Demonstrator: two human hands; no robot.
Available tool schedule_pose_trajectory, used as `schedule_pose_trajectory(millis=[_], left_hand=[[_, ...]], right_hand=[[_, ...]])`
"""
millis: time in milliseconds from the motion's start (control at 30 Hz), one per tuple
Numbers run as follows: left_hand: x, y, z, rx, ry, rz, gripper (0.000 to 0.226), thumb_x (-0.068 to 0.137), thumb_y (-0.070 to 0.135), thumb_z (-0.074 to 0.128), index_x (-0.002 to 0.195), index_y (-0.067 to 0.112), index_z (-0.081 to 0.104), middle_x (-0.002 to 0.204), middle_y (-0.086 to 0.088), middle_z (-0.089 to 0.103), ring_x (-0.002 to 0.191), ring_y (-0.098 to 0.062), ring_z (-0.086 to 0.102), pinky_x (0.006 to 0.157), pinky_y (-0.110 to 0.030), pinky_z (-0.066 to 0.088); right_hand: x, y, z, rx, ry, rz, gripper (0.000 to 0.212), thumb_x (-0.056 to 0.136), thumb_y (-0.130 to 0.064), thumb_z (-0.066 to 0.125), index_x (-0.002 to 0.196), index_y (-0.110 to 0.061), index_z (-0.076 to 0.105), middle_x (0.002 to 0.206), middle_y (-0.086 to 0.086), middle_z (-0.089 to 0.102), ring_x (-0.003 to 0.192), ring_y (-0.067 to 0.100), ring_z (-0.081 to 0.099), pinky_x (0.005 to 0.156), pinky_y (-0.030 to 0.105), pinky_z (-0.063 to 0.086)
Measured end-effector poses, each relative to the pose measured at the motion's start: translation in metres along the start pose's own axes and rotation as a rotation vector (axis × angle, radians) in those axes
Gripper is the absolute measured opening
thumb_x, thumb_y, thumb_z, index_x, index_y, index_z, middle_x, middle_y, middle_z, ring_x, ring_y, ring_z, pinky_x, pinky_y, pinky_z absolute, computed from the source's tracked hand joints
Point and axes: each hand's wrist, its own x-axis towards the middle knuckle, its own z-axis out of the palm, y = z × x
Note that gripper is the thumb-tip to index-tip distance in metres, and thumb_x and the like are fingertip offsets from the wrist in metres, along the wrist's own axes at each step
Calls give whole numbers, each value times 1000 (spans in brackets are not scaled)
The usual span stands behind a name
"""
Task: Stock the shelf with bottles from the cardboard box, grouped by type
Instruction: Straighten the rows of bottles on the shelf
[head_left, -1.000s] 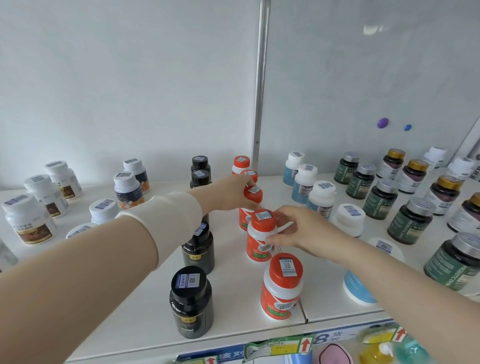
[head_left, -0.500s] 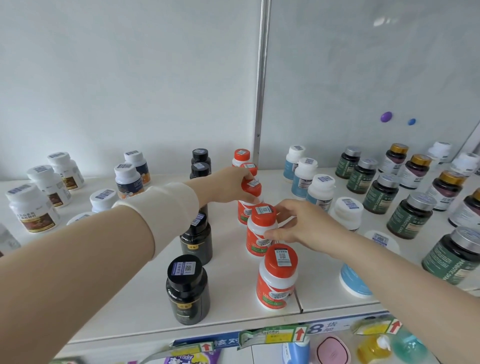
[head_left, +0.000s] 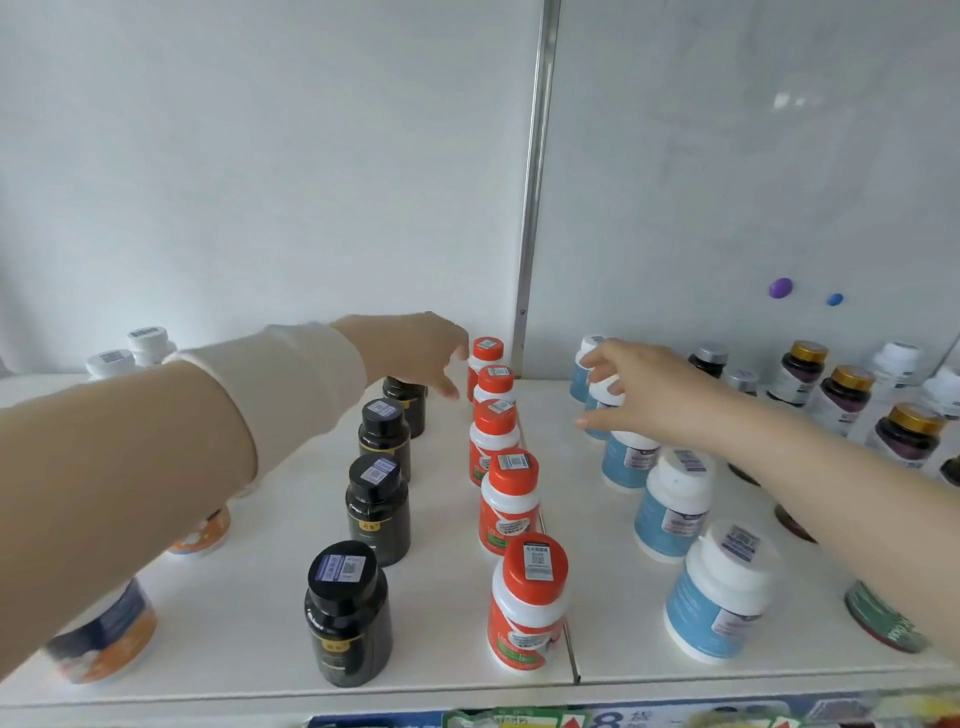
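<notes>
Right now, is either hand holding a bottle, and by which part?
The left hand holds nothing, fingers open beside the orange-capped bottles. The right hand brackets the white cap of a blue bottle; whether it grips cannot be told.

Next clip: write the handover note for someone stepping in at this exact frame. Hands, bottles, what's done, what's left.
Left hand: open and empty, beside the rearmost red-capped bottles.
Right hand: thumb and fingers bracket the cap of a rear blue-labelled bottle; I cannot confirm a grip.
Shelf: black bottles, red-capped bottles and blue-labelled bottles stand upright in separate front-to-back rows.
Done: these three rows are grouped by type.
Left: the cardboard box is out of view, so remaining stock is unknown.
</notes>
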Motion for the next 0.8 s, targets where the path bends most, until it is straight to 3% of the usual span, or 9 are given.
schedule_pose_trajectory(millis=[67, 200, 367, 600, 800], left_hand=[[7, -8, -2, 161, 31, -32, 55, 88, 33, 62, 136, 19, 40, 132, -4, 51, 115, -25, 52, 93, -35, 44], [29, -20, 3, 349, 50, -14, 52, 90, 31, 59, 136, 17, 39, 127, -6, 53, 110, -27, 56, 88, -34, 46], [67, -31, 12, 208, 66, 13, 57, 89, 33, 61, 137, 17, 36, 125, -6, 55, 109, -25, 56, 90, -35, 49], [114, -32, 21, -219, 66, 26, 61, 89, 31, 62, 140, 14, 33, 139, -8, 49, 120, -25, 52, 100, -35, 43], [138, -27, 31, -342, 13, 20, 61, 86, 33, 64, 138, 16, 38, 140, -5, 48, 123, -24, 49, 100, -33, 41]], right_hand=[[16, 1, -6, -129, 8, -19, 63, 82, -31, 68, 135, -15, 38, 137, 3, 46, 123, 20, 45, 95, 28, 36], [44, -1, -3, -344, -34, -49, 59, 87, -28, 62, 137, -14, 34, 135, 6, 43, 119, 24, 47, 95, 34, 43], [79, -3, 14, -446, -89, -82, 60, 89, -33, 59, 139, -15, 32, 139, 6, 40, 123, 24, 45, 97, 34, 41], [109, 2, 38, -48, -175, 25, 65, 81, -39, 66, 135, -18, 38, 140, 0, 47, 123, 18, 49, 98, 28, 42], [129, 8, 57, 177, -235, 17, 62, 77, -44, 70, 130, -24, 46, 127, -4, 56, 102, 11, 56, 87, 23, 46]])
